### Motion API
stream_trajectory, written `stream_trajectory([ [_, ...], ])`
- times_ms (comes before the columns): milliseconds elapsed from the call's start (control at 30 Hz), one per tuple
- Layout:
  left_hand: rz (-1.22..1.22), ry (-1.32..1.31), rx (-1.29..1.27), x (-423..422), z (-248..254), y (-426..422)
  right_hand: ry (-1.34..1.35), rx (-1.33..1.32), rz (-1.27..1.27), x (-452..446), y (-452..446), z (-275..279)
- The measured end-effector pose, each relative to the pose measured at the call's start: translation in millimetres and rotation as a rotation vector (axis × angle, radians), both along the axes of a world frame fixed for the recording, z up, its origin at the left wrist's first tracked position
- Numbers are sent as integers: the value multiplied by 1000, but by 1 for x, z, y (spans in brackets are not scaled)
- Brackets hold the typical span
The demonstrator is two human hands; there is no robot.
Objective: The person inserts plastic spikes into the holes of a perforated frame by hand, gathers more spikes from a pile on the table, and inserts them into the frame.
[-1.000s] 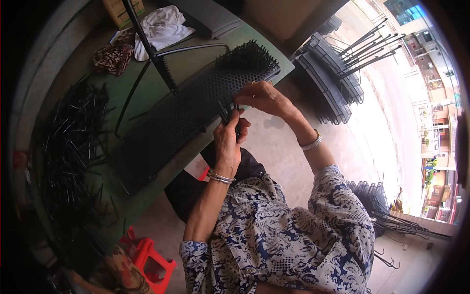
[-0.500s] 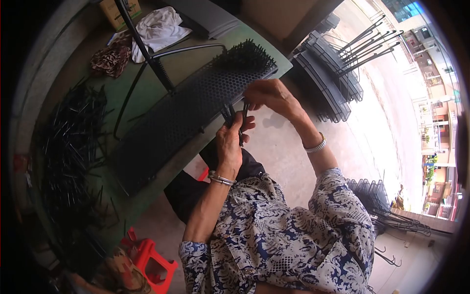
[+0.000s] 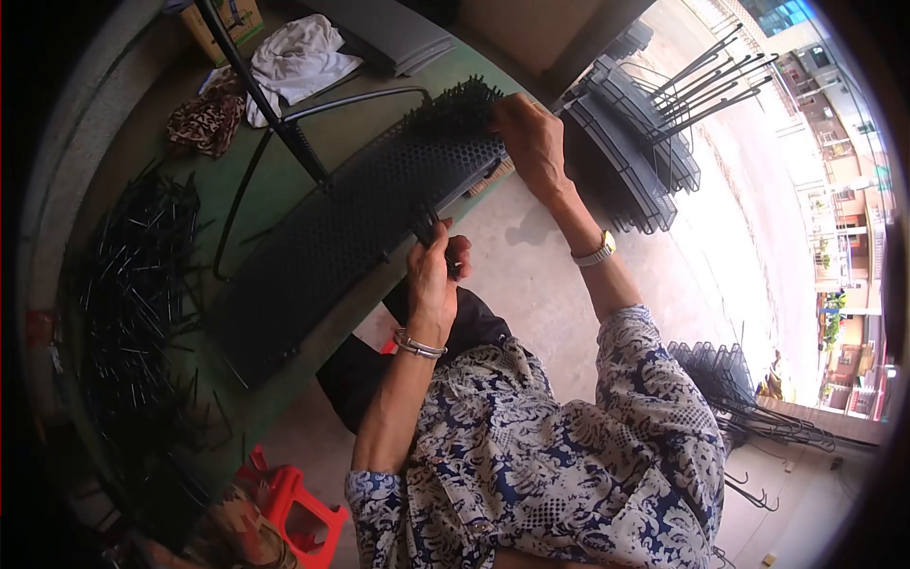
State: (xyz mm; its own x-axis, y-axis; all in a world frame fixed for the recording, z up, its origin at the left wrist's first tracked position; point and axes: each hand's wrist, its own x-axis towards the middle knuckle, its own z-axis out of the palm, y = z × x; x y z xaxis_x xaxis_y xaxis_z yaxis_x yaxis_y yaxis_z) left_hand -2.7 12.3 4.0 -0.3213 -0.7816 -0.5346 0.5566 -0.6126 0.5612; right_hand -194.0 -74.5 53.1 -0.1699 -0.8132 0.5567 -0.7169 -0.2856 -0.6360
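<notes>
My left hand (image 3: 434,280) is closed around a few thin black strips (image 3: 424,224), their ends poking out above the thumb near the edge of the panel. The black perforated panel (image 3: 374,194) lies slanted along the green table. At its far end sits a heap of small black spiky pieces (image 3: 463,106). My right hand (image 3: 533,142) reaches to the right side of that heap with its fingers pinched together. Whatever the fingertips hold, if anything, is hidden behind the hand.
A large pile of thin black sticks (image 3: 137,284) covers the left of the green table (image 3: 261,403). A black metal stand (image 3: 265,109) rises over the panel. White cloth (image 3: 301,59), a red stool (image 3: 301,507) and stacked wire racks (image 3: 626,142) are around.
My right hand has moved away from my left, up to the spiky heap at the panel's far end. My left hand shifted slightly left, still holding the strips.
</notes>
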Motion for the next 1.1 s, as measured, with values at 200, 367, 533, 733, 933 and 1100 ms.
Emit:
stream_trajectory([
  [200,51,23,7,-1,2,-1,-17,87,37,-3,-2,4],
  [367,65,46,-14,-1,-8,2,48,133,90,-9,-8,-11],
  [533,44,7,-34,3,-8,6,384,221,-88,-1,-6,-18],
  [733,68,-37,-93,0,10,7,421,65,-111,8,3,-23],
  [933,47,-155,-166,-2,15,13,-195,600,374,29,54,12],
  [1100,18,-270,-196,-8,17,20,-426,748,512,29,59,8],
])
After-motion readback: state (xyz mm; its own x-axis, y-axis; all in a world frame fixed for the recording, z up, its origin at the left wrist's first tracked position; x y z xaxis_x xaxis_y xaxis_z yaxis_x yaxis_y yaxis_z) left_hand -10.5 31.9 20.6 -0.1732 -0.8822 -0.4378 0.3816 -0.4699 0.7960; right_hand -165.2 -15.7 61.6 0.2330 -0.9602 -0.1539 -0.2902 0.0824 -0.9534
